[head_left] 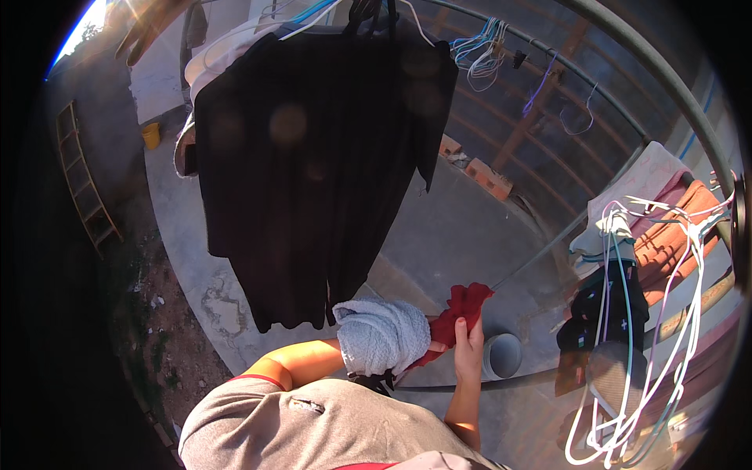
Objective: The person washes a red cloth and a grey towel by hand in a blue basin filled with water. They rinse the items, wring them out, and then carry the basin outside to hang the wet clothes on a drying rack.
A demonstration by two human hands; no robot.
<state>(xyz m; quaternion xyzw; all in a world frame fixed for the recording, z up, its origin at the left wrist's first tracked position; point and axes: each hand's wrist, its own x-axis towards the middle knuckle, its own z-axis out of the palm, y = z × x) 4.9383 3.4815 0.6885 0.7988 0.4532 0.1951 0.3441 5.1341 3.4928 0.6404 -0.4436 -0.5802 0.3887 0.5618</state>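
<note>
A crumpled red cloth [464, 307] is held in front of my body, with its lower end trailing below my hands. My right hand [469, 352] is closed on its right side, thumb pointing up. A thick light-blue towel [384, 335] wraps over my left forearm and covers most of my left hand [438, 346]. Only a few fingers of that hand show past the towel, closed against the red cloth. Black straps or cords hang under the towel. Just ahead hangs a long black garment [313, 172], its hem close to the towel.
White and blue wire hangers [689, 258] hang at right beside an orange towel [666, 243] and dark clothes. More hangers [479, 51] sit on the far rail. A grey bucket [502, 356] stands right of my hand. A ladder [84, 176] leans at far left; bricks [489, 178] lie behind.
</note>
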